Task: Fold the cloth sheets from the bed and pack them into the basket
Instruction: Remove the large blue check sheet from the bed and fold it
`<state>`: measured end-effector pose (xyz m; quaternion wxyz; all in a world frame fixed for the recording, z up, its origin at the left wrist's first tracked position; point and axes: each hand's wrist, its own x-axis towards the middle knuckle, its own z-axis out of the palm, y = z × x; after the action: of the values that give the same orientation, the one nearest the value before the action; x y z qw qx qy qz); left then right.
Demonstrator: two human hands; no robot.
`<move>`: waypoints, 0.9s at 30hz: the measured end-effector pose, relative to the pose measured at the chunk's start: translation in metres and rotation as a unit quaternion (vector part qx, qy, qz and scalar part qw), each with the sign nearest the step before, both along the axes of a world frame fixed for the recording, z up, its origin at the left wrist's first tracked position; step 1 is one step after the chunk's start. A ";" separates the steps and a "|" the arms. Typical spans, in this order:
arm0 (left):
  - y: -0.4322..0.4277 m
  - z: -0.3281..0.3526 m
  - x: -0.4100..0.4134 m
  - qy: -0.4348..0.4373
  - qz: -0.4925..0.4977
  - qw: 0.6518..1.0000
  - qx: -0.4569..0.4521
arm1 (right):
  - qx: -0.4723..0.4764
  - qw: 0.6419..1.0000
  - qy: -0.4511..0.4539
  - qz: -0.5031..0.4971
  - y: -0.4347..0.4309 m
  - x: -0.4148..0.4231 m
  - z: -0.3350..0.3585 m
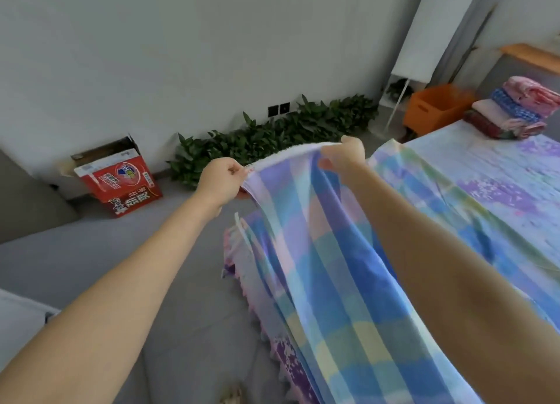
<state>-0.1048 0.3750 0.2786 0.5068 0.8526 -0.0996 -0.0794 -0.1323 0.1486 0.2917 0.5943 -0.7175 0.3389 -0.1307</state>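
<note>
While both arms reach forward at chest height, the head view shows a checked sheet (327, 252) held up by its top hem over the near left corner of the bed (485, 173). The left hand (219, 180) is clenched on one end of that hem, and the right hand (345, 153) pinches the hem a short way along, so the cloth between them runs nearly taut. Below the hands the sheet hangs in long folds, part of it draped on the bed's near edge and part trailing past the fringed floral bedcover (291, 358) toward the grey floor (169, 252).

Judged risks: the trailing lower part may drag on the floor if the hands drop or the person steps back, since much of the cloth is unsupported. The two grips sit close together on one hem, so the far corners, which are out of sight, may not line up and the fold could come out skewed. A loose pinch at either hand would let the hem slip and the sheet collapse onto the bed.

A stack of folded cloths (512, 112) rests at the bed's far edge, and the orange basket (436, 109) stands on the floor just beyond that edge, well apart from the hands; nothing shows inside it from here.
</note>
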 end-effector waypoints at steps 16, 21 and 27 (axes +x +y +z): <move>-0.017 -0.147 0.236 0.318 -0.226 0.921 0.011 | -0.367 0.896 0.236 0.084 0.153 0.149 -0.177; -0.030 -0.104 0.295 0.224 -0.255 0.935 -0.098 | -0.522 0.844 0.118 -0.035 0.133 0.220 -0.150; -0.019 -0.139 0.361 0.314 -0.248 0.912 -0.090 | -0.462 0.879 0.115 0.005 0.134 0.278 -0.183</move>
<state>0.2563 0.3561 0.1400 0.5508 0.6822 -0.1507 -0.4566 0.1457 0.2826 0.1082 0.1527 -0.9223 0.3025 -0.1858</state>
